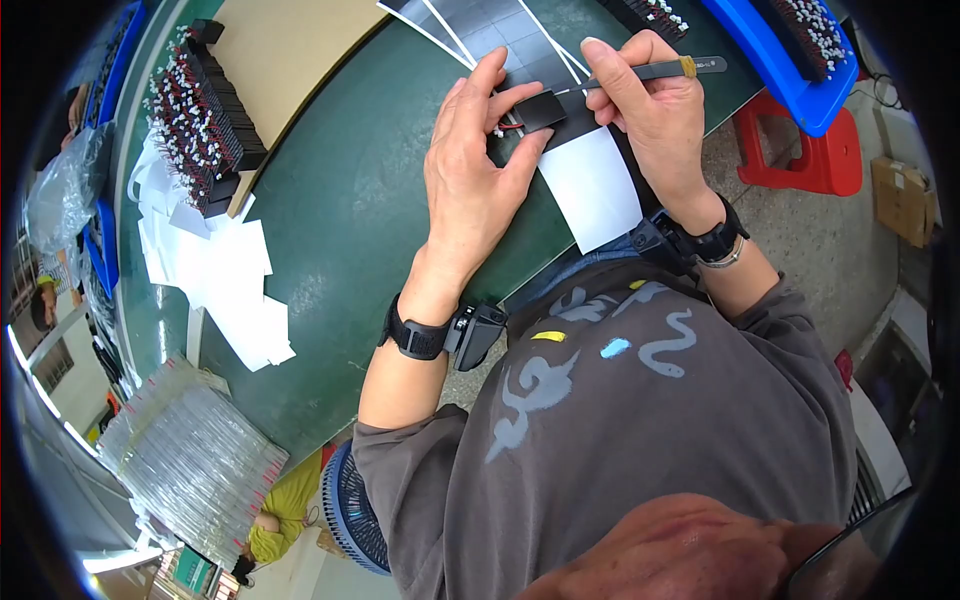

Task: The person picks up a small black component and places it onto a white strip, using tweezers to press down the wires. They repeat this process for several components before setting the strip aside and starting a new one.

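Note:
Over the green table, my left hand (pixel 470 170) pinches a small black rectangular block (pixel 540 110) between thumb and fingers. A short red wire and a white plug stick out at the block's left end. My right hand (pixel 660 120) is closed around dark tweezers (pixel 708 65) with a tan band near the rear end. Their tip reaches the block's right edge; whether it grips anything there is too small to tell. Beneath the hands lie dark glossy sheets (pixel 512 42) with pale borders, and a white paper sheet (pixel 592 190) rests at the table's near edge.
Several black blocks with wires stand in rows (pixel 195 130) on the left, beside loose white paper strips (pixel 225 275). A blue tray (pixel 815 115) overhangs the right edge near a red stool (pixel 845 155). Clear plastic trays (pixel 195 450) are stacked lower left; a person in yellow (pixel 285 515) is beyond.

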`<action>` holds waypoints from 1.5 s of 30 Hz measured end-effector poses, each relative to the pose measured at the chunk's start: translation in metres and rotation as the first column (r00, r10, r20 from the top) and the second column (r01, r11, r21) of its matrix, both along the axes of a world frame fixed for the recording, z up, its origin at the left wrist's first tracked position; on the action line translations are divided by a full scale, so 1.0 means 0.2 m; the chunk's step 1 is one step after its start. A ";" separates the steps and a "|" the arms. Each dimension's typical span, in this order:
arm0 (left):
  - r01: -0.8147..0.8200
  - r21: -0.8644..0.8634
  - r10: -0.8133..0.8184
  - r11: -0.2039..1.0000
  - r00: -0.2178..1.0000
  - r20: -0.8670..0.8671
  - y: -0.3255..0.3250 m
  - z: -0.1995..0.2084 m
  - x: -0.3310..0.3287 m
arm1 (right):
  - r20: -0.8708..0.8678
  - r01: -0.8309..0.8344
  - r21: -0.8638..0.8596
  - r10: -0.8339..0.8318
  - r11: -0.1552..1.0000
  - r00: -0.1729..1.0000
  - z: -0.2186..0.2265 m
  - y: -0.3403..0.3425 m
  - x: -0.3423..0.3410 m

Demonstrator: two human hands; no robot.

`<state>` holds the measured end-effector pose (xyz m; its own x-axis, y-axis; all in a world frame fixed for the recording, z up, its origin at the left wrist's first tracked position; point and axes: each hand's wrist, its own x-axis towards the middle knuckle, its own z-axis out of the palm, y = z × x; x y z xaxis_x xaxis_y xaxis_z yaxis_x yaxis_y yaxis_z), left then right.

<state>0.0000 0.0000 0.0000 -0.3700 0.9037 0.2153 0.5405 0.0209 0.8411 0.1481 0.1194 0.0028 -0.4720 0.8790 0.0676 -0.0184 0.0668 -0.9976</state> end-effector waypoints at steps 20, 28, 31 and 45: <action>-0.002 0.006 0.003 1.000 0.997 -0.072 0.00 0.00 -0.01 | -0.048 -0.018 0.133 0.024 0.991 0.999 0.03 0.00 0.01; -0.026 0.018 0.026 0.999 1.000 0.013 -0.01 0.01 0.00 | 0.337 -0.319 0.835 0.042 0.448 0.940 0.06 -0.02 0.03; -0.012 -0.021 0.013 1.000 1.000 0.022 0.00 0.01 -0.01 | 0.354 -0.388 0.686 0.183 0.616 0.917 0.03 0.01 0.05; 0.013 -0.060 -0.009 0.998 0.998 0.061 -0.01 0.04 0.01 | 0.214 -0.150 0.821 -0.053 0.551 0.975 0.09 0.12 0.37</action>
